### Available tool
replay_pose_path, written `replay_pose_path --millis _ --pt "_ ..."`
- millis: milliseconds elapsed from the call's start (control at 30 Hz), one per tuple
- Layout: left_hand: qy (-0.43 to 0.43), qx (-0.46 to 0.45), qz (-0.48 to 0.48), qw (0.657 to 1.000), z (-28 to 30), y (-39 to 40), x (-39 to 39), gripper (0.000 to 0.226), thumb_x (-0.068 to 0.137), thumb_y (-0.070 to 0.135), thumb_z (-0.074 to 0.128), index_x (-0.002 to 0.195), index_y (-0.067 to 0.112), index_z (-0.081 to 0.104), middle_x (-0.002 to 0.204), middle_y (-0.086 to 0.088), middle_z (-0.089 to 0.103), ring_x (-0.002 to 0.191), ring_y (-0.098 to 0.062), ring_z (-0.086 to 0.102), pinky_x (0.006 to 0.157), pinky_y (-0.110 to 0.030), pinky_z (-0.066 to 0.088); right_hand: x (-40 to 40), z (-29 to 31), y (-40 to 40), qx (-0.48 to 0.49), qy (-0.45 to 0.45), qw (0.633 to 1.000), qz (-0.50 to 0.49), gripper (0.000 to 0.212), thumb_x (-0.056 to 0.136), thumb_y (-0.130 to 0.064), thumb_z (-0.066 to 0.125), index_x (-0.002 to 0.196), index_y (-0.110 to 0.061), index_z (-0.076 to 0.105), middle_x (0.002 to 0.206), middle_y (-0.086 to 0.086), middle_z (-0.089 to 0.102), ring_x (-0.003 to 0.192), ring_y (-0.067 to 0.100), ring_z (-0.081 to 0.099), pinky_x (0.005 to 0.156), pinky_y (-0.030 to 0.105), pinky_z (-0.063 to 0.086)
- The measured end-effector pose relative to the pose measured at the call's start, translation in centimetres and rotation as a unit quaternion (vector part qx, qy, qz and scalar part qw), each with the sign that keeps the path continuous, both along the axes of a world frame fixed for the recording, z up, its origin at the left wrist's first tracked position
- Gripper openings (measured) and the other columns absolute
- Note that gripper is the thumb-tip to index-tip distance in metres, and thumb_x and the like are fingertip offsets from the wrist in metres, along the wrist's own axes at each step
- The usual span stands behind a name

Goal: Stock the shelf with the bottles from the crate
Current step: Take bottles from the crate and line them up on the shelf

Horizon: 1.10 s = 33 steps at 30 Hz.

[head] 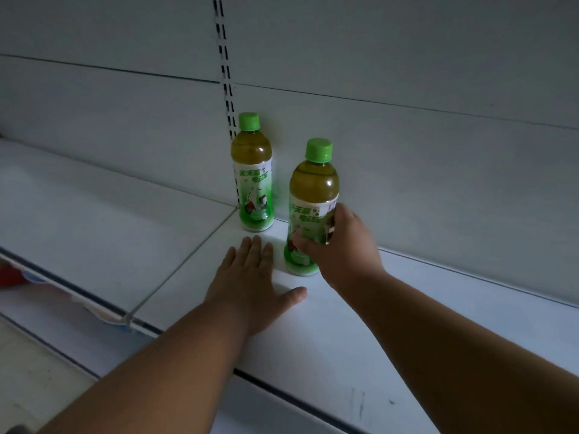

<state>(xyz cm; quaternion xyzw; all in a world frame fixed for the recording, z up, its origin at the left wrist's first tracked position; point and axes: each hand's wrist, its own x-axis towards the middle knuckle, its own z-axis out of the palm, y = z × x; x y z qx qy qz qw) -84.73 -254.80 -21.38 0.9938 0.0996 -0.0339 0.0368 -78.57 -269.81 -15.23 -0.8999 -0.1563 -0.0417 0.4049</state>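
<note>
1. Shelf [407, 308]: white metal, broad, lit dimly. A seam runs from its front edge back toward the rear bottle, splitting it into two boards. Front lip carries a dark price strip.
2. Back panel [407, 57]: white, rises behind the shelf. A slotted upright [228, 76] runs down it and ends just behind the rear bottle.
3. Right hand [340, 249]: reaches in over the shelf from the near side and grips the near bottle around its label, thumb on the left face, fingers wrapped round the right.
4. Left hand [250, 283]: lies flat, palm down, on the shelf, fingers spread and slack, holding nothing. Its fingertips are just short of the rear bottle; its thumb points toward the base of the near bottle.
5. Near bottle [310, 195]: upright, green cap, yellow-green drink, green and white label. Sits forward and right of the rear bottle, apart from it. Base at or touching the shelf; cannot tell which.
6. Rear bottle [252, 177]: same kind, upright on the shelf, close to the back panel, right of the seam. Untouched by either hand.
</note>
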Motion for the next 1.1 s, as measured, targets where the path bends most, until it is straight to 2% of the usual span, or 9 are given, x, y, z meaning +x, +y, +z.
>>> replay_pose_path --millis 67,167,367,533,700,833,933,1000,1100 --pt "0.001 0.002 -0.002 1.000 -0.1 0.0 0.1 0.109 0.080 0.087 0.018 0.158 0.014 -0.006 0.166 -0.009 -0.012 0.152 -0.022 -0.015 0.123 -0.042 -0.005 0.1 -0.5 0.4 -0.012 -0.005 1.000 -0.011 0.049 0.077 -0.042 0.082 0.110 -0.018 0.055 0.106 -0.001 0.059 0.091 0.019 0.058 0.071 0.029 0.043" --pt "-0.007 -0.003 -0.005 1.000 -0.1 0.1 0.0 0.109 0.080 0.086 0.018 0.158 0.014 -0.007 0.166 -0.009 -0.013 0.152 -0.021 -0.016 0.123 -0.042 -0.004 1.4 -0.4 1.9 -0.020 -0.015 1.000 -0.019 0.046 0.081 -0.040 0.080 0.111 -0.015 0.055 0.109 0.002 0.060 0.089 0.018 0.055 0.072 0.029 0.042" --pt "-0.020 -0.018 -0.011 1.000 -0.2 0.3 -0.1 0.110 0.080 0.087 0.021 0.158 0.014 -0.010 0.165 -0.008 -0.015 0.151 -0.019 -0.017 0.123 -0.041 -0.004 4.7 0.2 5.1 -0.031 -0.018 0.999 -0.020 0.051 0.083 -0.037 0.079 0.119 -0.011 0.054 0.119 0.006 0.060 0.105 0.024 0.060 0.079 0.030 0.045" --pt "-0.023 -0.023 -0.013 0.999 -0.3 0.3 -0.1 0.110 0.080 0.086 0.022 0.158 0.015 -0.011 0.165 -0.008 -0.016 0.151 -0.019 -0.017 0.123 -0.041 -0.004 5.3 -0.2 5.8 -0.039 -0.024 0.999 -0.017 0.054 0.084 -0.038 0.078 0.121 -0.010 0.051 0.121 0.007 0.058 0.107 0.024 0.058 0.078 0.028 0.042" --pt "-0.029 -0.030 -0.007 0.999 -0.4 0.3 -0.1 0.111 0.079 0.087 0.023 0.158 0.017 -0.009 0.166 -0.006 -0.015 0.151 -0.017 -0.016 0.123 -0.039 -0.005 5.6 0.3 5.6 -0.023 0.001 1.000 -0.008 0.060 0.079 -0.038 0.082 0.122 -0.012 0.051 0.120 0.005 0.060 0.109 0.024 0.059 0.087 0.035 0.051" --pt "-0.032 -0.042 -0.002 0.999 0.0 0.1 -0.2 0.110 0.080 0.085 0.027 0.159 0.017 -0.006 0.166 -0.006 -0.011 0.152 -0.018 -0.013 0.123 -0.039 -0.004 4.2 0.7 4.3 -0.047 -0.005 0.999 -0.004 0.071 0.077 -0.047 0.081 0.129 -0.013 0.047 0.127 0.006 0.054 0.116 0.025 0.054 0.097 0.041 0.050" --pt "-0.064 -0.055 0.015 0.996 1.2 -0.1 -1.3 0.099 0.085 0.078 0.036 0.159 0.020 0.004 0.167 -0.004 0.003 0.153 -0.021 0.004 0.123 -0.038 0.004 1.5 1.0 2.0 -0.131 -0.074 0.988 0.039 0.074 0.083 -0.052 0.072 0.141 -0.017 0.041 0.136 0.005 0.049 0.125 0.027 0.048 0.102 0.043 0.045" --pt "-0.103 -0.037 0.021 0.994 2.0 0.1 -3.1 0.092 0.084 0.076 0.034 0.157 0.022 0.016 0.165 -0.004 0.019 0.149 -0.025 0.022 0.121 -0.044 0.018 -0.6 1.7 0.6 -0.213 -0.104 0.966 0.108 0.075 0.088 -0.052 0.066 0.149 -0.022 0.033 0.145 0.003 0.044 0.132 0.028 0.043 0.107 0.044 0.040" --pt "-0.146 -0.023 0.038 0.988 3.9 0.3 -7.7 0.090 0.081 0.071 0.030 0.152 0.015 0.036 0.154 -0.010 0.042 0.138 -0.030 0.044 0.111 -0.047 0.036 -4.1 3.4 -0.1 -0.272 -0.128 0.933 0.198 0.078 0.090 -0.049 0.064 0.153 -0.025 0.025 0.153 0.003 0.038 0.138 0.029 0.038 0.112 0.045 0.035"
